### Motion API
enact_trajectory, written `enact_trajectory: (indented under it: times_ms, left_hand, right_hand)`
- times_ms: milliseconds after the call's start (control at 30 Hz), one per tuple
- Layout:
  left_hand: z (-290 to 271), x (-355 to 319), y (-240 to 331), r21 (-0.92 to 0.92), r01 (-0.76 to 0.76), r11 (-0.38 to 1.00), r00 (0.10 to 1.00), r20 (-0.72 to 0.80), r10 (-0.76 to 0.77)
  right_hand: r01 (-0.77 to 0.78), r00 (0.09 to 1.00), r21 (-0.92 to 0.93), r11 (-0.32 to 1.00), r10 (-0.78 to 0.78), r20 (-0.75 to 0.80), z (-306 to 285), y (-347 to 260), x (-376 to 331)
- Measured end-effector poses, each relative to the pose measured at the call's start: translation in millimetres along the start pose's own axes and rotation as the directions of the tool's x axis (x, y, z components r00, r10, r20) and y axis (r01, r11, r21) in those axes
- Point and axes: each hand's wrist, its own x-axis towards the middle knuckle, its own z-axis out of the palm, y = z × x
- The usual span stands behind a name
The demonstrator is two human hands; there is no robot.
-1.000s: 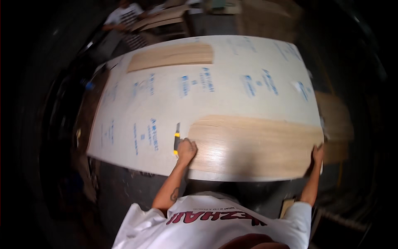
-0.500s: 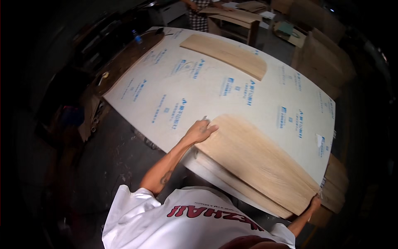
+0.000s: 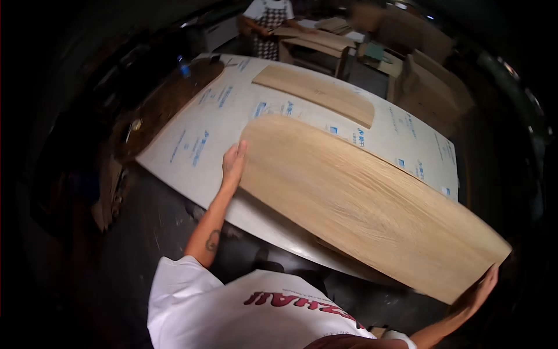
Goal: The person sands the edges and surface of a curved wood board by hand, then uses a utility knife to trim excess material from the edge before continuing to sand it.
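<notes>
A long light-brown wooden board (image 3: 354, 203) with a rounded left end is held in front of me above the white sheet-topped table. My left hand (image 3: 234, 164) grips its rounded left end, with the fingers at the edge. At the far right corner my right hand (image 3: 484, 288) is closed on the board's short edge, partly hidden by my wrist and the shadow. A second wooden board (image 3: 317, 94) of similar colour, also with a rounded end, lies flat farther back. Blue print covers the white tabletop sheet (image 3: 174, 154) under both.
A dark brown surface (image 3: 168, 110) with a blue-labelled bottle (image 3: 185, 68) adjoins the table's left side. Behind, a person in a checked apron (image 3: 270, 17) stands by a wooden bench (image 3: 314, 39). Large cardboard pieces (image 3: 433, 87) stand at the back right.
The board has risen from the near edge of the table toward me, both hands still holding its ends. It looks larger now and covers more of the white sheet.
</notes>
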Motion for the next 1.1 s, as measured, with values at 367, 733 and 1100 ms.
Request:
enact_trajectory:
  times_ms: [367, 733, 1100]
  left_hand:
    - [-78, -7, -195, 0.188, 0.585, 0.789, 0.723, 0.318, -0.613]
    - [-108, -135, -36, 0.005, 0.729, 0.685, 0.438, 0.765, -0.472]
    - [-237, -90, 5, -0.126, 0.638, 0.76, 0.54, 0.776, -0.325]
  right_hand:
    - [0.557, 0.73, -0.032, 0.83, -0.471, 0.496, 184, -230, -210]
    - [0.729, 0.55, 0.097, 0.678, -0.664, 0.508, 380, -146, -495]
    - [-0.214, 0.847, -0.511, 0.833, 0.419, 0.328, 358, 95, -713]
